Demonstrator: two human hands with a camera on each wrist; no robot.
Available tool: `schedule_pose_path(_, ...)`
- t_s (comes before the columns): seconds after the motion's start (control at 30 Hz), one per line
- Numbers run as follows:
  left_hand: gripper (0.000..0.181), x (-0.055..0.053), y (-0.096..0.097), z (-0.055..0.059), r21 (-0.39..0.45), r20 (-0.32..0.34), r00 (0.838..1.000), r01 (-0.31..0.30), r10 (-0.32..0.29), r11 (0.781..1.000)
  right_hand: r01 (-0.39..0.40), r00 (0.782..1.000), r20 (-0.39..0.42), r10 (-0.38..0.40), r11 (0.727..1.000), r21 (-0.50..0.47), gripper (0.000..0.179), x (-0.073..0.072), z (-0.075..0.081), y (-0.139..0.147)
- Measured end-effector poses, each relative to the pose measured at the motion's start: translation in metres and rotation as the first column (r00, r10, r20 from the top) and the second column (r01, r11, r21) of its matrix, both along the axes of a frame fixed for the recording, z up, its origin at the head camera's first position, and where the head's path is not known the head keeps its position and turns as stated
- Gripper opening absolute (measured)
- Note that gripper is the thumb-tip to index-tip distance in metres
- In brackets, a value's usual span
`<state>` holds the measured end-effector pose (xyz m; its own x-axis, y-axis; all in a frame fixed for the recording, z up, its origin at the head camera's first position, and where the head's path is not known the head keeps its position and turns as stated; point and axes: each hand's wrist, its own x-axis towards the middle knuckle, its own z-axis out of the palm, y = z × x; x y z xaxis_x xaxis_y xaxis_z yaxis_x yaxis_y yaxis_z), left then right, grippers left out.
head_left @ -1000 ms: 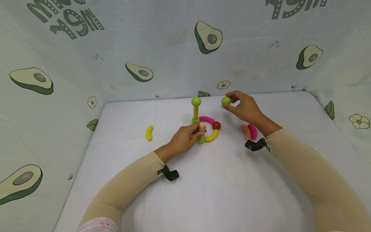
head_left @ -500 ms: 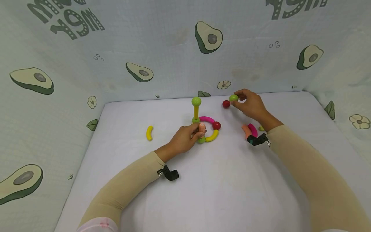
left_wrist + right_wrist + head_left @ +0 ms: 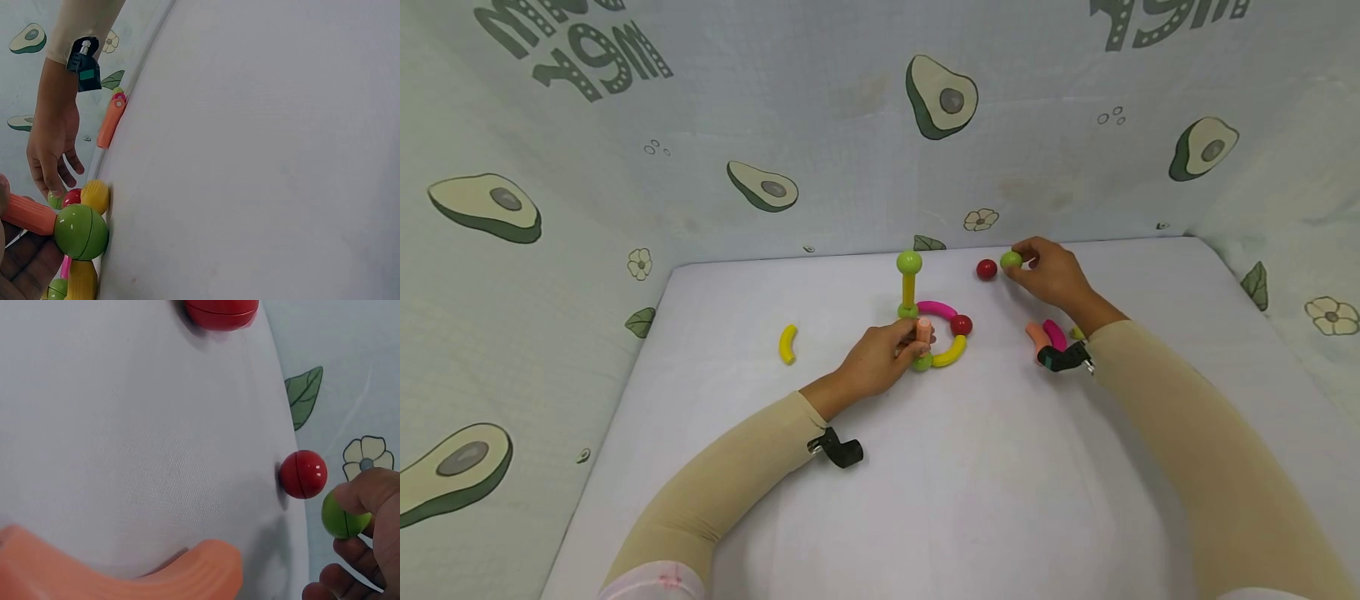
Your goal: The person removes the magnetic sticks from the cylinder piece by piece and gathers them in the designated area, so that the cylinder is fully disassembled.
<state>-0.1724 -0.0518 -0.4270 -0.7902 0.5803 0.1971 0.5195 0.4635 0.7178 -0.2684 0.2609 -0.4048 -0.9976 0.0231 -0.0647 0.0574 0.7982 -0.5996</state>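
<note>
My left hand pinches an upright ridged orange rod, which joins a green ball. That ball is part of a ring on the table, with a curved yellow piece, a red ball and a curved pink piece. At the ring's far side stands a yellow rod topped by a green ball. My right hand pinches a loose green ball between thumb and fingers. Just left of it lies a loose red ball.
A curved yellow piece lies alone to the left. Near my right wrist are curved orange and pink pieces, with a yellow-green one partly hidden by the sleeve. A patterned cloth wall rises behind the table's far edge.
My right hand has moved right with the green ball, uncovering the loose red ball, then lowered slightly. My left hand keeps its grip on the orange rod in the same place.
</note>
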Motion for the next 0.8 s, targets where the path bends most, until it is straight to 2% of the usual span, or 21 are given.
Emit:
schedule_pose_path(0.4,0.027,-0.001,-0.001,-0.002,0.017,0.001,1.000,0.009,-0.009,1.000,-0.003,0.999,0.040,0.002,1.000,0.025,0.049,-0.003,-0.009,0.001)
schedule_pose_path(0.8,0.025,0.001,-0.001,0.001,0.009,0.002,1.000,0.004,-0.004,1.000,-0.011,0.997,0.071,0.008,0.999,0.053,0.048,-0.004,-0.012,0.001)
